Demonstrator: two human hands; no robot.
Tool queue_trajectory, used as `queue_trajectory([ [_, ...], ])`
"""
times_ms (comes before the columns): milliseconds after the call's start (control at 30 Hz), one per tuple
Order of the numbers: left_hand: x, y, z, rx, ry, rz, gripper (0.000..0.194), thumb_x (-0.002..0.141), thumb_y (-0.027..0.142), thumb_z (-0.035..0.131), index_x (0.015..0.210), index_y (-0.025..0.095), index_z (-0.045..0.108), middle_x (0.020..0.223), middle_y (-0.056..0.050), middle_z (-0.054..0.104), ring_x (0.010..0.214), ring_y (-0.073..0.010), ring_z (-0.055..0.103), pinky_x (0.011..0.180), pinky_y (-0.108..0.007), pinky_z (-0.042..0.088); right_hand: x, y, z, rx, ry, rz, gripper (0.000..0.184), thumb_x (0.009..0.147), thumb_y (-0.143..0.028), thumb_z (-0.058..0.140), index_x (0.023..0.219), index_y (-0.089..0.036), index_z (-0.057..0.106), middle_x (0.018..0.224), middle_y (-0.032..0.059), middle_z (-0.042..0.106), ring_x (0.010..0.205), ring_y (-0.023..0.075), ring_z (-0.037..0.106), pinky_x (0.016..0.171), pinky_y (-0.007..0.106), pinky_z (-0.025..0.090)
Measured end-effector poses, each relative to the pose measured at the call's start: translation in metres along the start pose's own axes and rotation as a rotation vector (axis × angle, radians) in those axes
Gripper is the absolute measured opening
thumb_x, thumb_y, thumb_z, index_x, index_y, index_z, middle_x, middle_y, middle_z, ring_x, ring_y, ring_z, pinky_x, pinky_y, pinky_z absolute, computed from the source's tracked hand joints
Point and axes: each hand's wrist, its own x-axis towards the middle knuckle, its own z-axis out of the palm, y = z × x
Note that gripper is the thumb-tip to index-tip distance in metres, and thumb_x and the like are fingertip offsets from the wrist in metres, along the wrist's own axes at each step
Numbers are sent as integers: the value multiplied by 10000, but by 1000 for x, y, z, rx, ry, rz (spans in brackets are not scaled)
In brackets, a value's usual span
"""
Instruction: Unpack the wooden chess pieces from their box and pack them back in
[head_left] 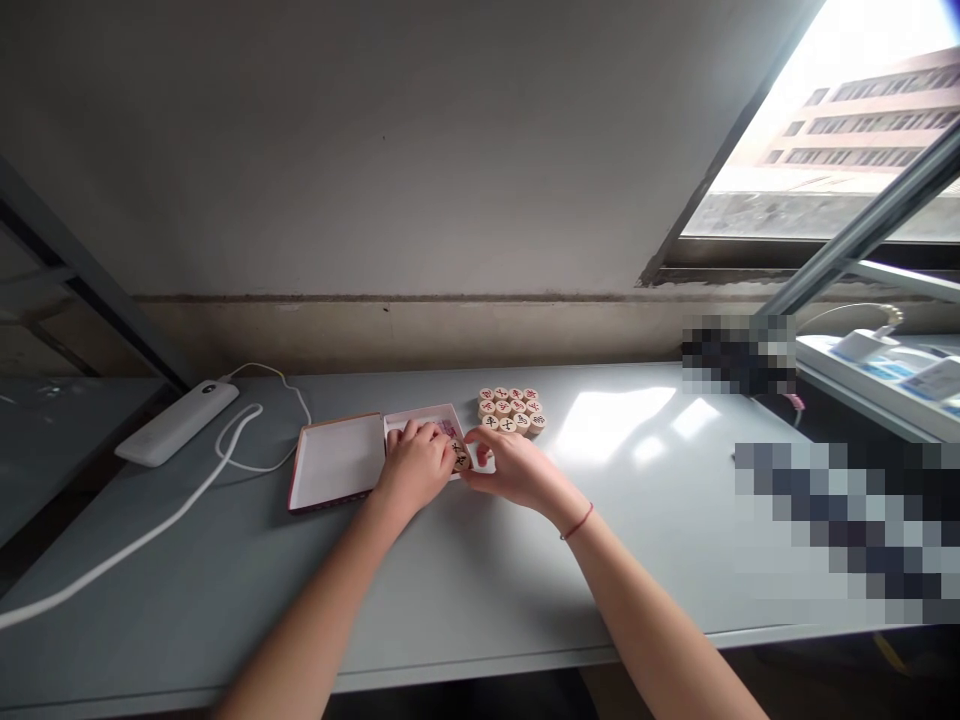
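Xiangqi piece pinched in right hand fingertips at box tray rim; left hand half-closed, fingers inside tray; more pieces grouped beyond.

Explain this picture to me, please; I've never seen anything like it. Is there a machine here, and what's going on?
There's no machine here: these are a person's two bare hands, seen by a camera worn on their head that looks forward and down. The left hand rests over a shallow box with pink inside, and what looks like its white lid lies beside it. The right hand seems to pinch a round wooden chess piece at the box's edge; its markings suggest Chinese chess. More wooden pieces lie grouped just behind, all on a grey table. Further left lies what looks like a white power bank.
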Motion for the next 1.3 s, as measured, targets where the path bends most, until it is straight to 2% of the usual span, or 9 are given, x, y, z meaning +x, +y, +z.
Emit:
queue_trajectory([
  [233, 3, -1, 0, -111, 65, -28, 194, 936, 238, 433, 904, 229, 624, 939, -27, 708, 966, -241, 585, 828, -391, 352, 3, 2, 9, 5, -27, -64, 220, 796, -270, 608, 1000, -219, 545, 848, 11, 614, 674, 142, 536, 586, 244, 383],
  [467, 2, -2, -10, -276, 234, 11, 170, 961, 247, 420, 913, 230, 582, 834, 10, 703, 852, -179, 630, 834, -334, 354, 1, 4, 0, 72, 177, -148, 253, 837, -306, 599, 1082, -256, 561, 1022, 27, 601, 626, 107, 507, 619, 246, 440],
  [633, 0, -3, -8, -456, 214, 44, 157, 960, 279, 398, 945, 230, 546, 841, 6, 706, 787, -172, 647, 822, -317, 410, 1, 1, 1, 85, 262, -237, 171, 869, -315, 565, 1006, -244, 638, 907, 22, 616, 577, 96, 475, 610, 232, 436],
  [733, 1, -4, -3, -512, 215, 46, 163, 961, 265, 380, 964, 226, 538, 836, 2, 708, 778, -172, 651, 790, -306, 431, 2, 5, -1, 70, 293, -234, 110, 845, -233, 550, 865, -217, 658, 830, 24, 615, 589, 103, 485, 601, 228, 422],
  [833, 2, -3, 0, -477, 183, 66, 189, 948, 218, 382, 903, 221, 566, 787, 5, 698, 769, -173, 642, 770, -298, 427, 2, 11, -6, 29, 279, -195, 138, 807, -165, 525, 739, -205, 639, 749, 16, 599, 584, 109, 482, 592, 227, 411],
  [933, 2, -3, 2, -378, 184, 78, 192, 918, 183, 423, 841, 221, 594, 818, -1, 696, 798, -182, 632, 772, -303, 415, 1, 14, -10, -30, 228, -122, 107, 785, -170, 543, 729, -208, 627, 741, 8, 602, 586, 113, 488, 568, 225, 395],
  [1067, 2, -10, 3, -331, 250, 50, 199, 901, 176, 438, 841, 220, 622, 862, -16, 700, 826, -186, 616, 764, -297, 422, 2, 15, -9, -96, 243, -26, 129, 817, -179, 519, 836, -219, 640, 841, 16, 646, 623, 123, 538, 577, 231, 407],
  [1167, 2, -18, 4, -335, 258, 24, 202, 899, 176, 437, 852, 221, 628, 847, -12, 696, 830, -183, 615, 764, -289, 429, 6, 13, -4, -201, 276, 0, 262, 855, -178, 467, 1049, -227, 636, 1093, 62, 643, 768, 157, 602, 603, 243, 429],
  [1300, 1, -20, 2, -321, 229, 22, 200, 901, 174, 446, 838, 222, 629, 877, -12, 693, 866, -188, 618, 782, -293, 429, 18, 4, 0, -365, 135, -7, 393, 852, -141, 426, 1215, -200, 565, 1270, 92, 572, 842, 184, 628, 587, 258, 427],
])
